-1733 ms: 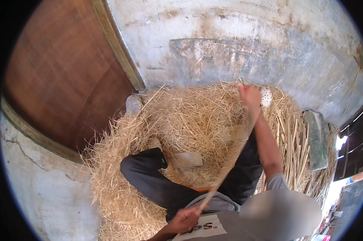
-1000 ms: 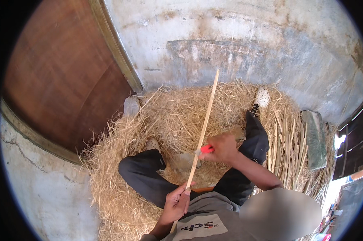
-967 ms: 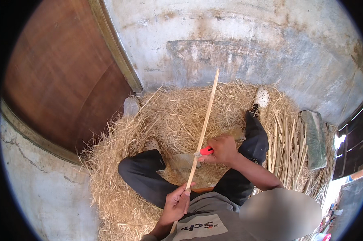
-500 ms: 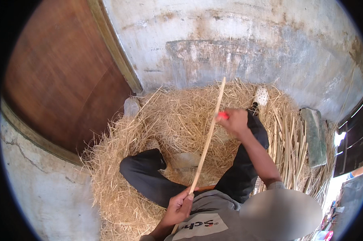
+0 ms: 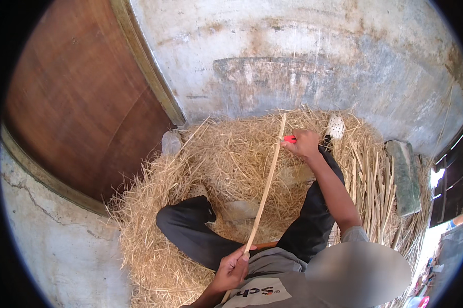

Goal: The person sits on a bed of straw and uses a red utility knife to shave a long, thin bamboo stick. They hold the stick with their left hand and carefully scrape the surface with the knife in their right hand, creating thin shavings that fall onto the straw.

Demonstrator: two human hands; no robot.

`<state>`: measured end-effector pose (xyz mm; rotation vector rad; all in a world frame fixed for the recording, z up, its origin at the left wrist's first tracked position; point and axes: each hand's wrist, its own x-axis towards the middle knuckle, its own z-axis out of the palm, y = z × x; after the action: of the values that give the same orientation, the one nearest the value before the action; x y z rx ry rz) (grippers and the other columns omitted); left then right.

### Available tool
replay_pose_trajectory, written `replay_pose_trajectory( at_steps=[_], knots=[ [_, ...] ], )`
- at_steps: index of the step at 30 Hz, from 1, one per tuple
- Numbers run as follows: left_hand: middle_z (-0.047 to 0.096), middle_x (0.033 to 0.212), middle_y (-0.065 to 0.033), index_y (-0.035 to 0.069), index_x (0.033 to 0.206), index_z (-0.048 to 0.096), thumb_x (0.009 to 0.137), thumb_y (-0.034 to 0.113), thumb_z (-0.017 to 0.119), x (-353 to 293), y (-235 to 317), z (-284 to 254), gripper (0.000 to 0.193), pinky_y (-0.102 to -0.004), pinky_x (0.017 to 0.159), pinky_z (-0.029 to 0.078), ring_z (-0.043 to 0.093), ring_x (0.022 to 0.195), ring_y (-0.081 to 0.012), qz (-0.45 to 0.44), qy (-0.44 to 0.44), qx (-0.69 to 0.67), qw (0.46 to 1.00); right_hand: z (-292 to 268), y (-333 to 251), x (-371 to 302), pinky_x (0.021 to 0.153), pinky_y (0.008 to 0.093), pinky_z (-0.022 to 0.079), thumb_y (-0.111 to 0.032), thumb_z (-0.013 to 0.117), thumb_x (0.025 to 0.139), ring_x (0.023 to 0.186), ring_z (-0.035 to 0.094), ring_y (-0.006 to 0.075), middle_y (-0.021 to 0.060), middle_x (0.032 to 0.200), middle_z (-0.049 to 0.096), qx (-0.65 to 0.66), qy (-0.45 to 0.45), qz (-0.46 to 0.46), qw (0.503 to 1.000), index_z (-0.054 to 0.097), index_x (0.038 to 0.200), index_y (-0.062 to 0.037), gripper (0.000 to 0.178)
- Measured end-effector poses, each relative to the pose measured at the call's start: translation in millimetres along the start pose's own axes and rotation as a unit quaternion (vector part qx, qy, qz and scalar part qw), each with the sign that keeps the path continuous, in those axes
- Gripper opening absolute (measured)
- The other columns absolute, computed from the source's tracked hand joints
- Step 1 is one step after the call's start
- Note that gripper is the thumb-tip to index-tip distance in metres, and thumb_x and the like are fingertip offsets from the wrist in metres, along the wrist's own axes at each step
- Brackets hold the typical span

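A long, pale bamboo strip (image 5: 266, 192) slants up and away from my lap, its far end in front of the wall. My left hand (image 5: 232, 268) is closed around its lower part, close to my shirt. Higher up, my right hand (image 5: 304, 145) grips a small red-handled knife (image 5: 290, 139), which meets the strip a little below its far tip. A few thin curls show at that spot; the blade is too small to make out. Both my knees are bent outward on either side of the strip.
Straw-like shavings (image 5: 226, 143) cover the floor around my legs. On the right lies a bundle of bamboo strips (image 5: 371, 190) beside a greenish stone slab (image 5: 403, 177). A clear plastic bag (image 5: 171, 142) sits near the brown door (image 5: 87, 102). The stained wall (image 5: 303, 56) rises ahead.
My right hand has moved slightly farther up the strip with the knife. The strip's far tip has dropped a little, and my left hand keeps its hold.
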<state>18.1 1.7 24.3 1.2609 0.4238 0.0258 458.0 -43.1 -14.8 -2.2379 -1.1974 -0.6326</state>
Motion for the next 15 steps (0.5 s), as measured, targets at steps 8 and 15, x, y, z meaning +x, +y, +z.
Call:
replay_pose_trajectory(
  at_steps=[8, 15],
  knots=[
    [0.037, 0.056, 0.0094, -0.001, 0.135, 0.045, 0.102, 0.014, 0.042, -21.0, -12.0, -1.0, 0.036, -0.0166, 0.044, 0.026, 0.032, 0.046, 0.0019, -0.07, -0.006, 0.016, 0.997, -0.3, 105.2, 33.3, 0.069, 0.051, 0.047, -0.066, 0.036, 0.091, 0.072, 0.062, 0.0434, 0.0254, 0.072, 0.064, -0.015, 0.007, 0.336, 0.942, 0.065, 0.072, 0.0004, 0.075],
    [0.041, 0.051, 0.0067, -0.002, 0.137, 0.044, 0.104, 0.015, 0.039, 24.3, 2.0, -7.1, 0.037, -0.0172, 0.042, 0.03, 0.037, 0.041, -0.0002, 0.029, 0.057, 0.03, 0.997, -11.0, -32.5, -77.0, 0.054, 0.044, 0.045, -0.052, 0.061, 0.083, 0.056, 0.056, 0.0375, 0.0174, 0.062, 0.059, 0.165, -0.082, 0.179, 0.966, 0.065, 0.074, -0.0037, 0.049]
  ],
)
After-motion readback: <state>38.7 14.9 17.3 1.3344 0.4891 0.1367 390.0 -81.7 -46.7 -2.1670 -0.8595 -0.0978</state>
